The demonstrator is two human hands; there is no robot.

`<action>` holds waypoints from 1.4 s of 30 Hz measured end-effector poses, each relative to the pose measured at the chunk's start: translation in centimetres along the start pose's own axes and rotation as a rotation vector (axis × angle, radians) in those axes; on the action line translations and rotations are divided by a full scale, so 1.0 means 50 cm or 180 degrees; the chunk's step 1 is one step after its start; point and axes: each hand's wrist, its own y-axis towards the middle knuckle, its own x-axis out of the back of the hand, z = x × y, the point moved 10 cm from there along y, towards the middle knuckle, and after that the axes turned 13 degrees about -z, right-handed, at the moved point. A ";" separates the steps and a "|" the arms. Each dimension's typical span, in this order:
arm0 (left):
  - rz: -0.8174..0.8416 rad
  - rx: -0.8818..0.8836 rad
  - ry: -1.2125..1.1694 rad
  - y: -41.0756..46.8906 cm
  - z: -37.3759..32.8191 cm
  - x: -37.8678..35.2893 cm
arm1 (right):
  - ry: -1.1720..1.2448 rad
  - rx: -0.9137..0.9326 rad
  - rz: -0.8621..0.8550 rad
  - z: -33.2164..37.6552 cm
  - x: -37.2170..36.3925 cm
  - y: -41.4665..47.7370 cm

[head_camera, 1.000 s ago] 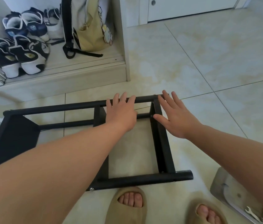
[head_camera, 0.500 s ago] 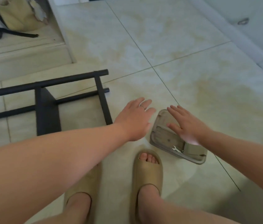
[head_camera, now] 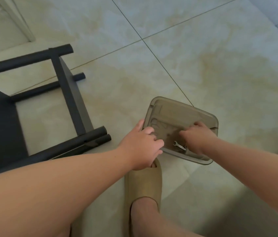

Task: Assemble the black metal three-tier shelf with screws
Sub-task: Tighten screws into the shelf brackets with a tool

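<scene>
Change: left hand (head_camera: 141, 144) and right hand (head_camera: 198, 137) are now down on the translucent grey-brown plastic tray (head_camera: 182, 109). Half a second back we had them hovering over it, fingers straight. A second back they were on the black metal three-tier shelf (head_camera: 71, 93).
Left hand: at the tray's left edge, thumb along the outside of the rim, fingers curled over into the tray. We read it as gripping the rim.
Right hand: inside the tray toward its right edge, fingers bent down to the bottom. Grip is narrow; we cannot tell if anything is pinched.
Shelf: on its side on the pale tiled floor (head_camera: 203, 57), left of the tray, apart from both hands.
Wrench: small flat silver wrench (head_camera: 180, 145) in the tray by its near edge, between the hands, just beside the right hand.
Slipper: tan foam slipper (head_camera: 143, 182) on the floor at the tray's near-left corner. The left hand covers its toe, so we cannot tell if it touches the tray.
</scene>
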 end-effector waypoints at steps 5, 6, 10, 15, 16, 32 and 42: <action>-0.0286 -0.0036 -0.0015 0.001 0.006 0.001 | -0.0553 0.0105 -0.0065 -0.002 -0.013 0.014; -0.0324 -0.0036 -0.0026 0.001 0.005 0.003 | -0.0612 0.0107 -0.0038 0.000 -0.015 0.016; -0.0308 -0.0021 0.0013 0.001 0.003 0.004 | -0.0744 0.0083 0.0037 0.001 -0.018 0.021; -0.0267 0.0000 0.0082 0.008 0.003 0.001 | -0.0521 -0.0125 0.0020 -0.014 0.013 0.009; -0.0249 0.0021 0.0074 0.008 0.002 0.005 | -0.0363 -0.0227 -0.0039 -0.021 0.032 0.005; -0.1770 0.1793 -0.0269 -0.245 0.235 0.256 | 0.2225 -0.0558 -0.1693 0.127 0.407 -0.077; -0.0433 0.3251 -0.3019 -0.341 0.355 0.069 | 0.3718 -0.0095 -0.1279 0.309 0.414 -0.046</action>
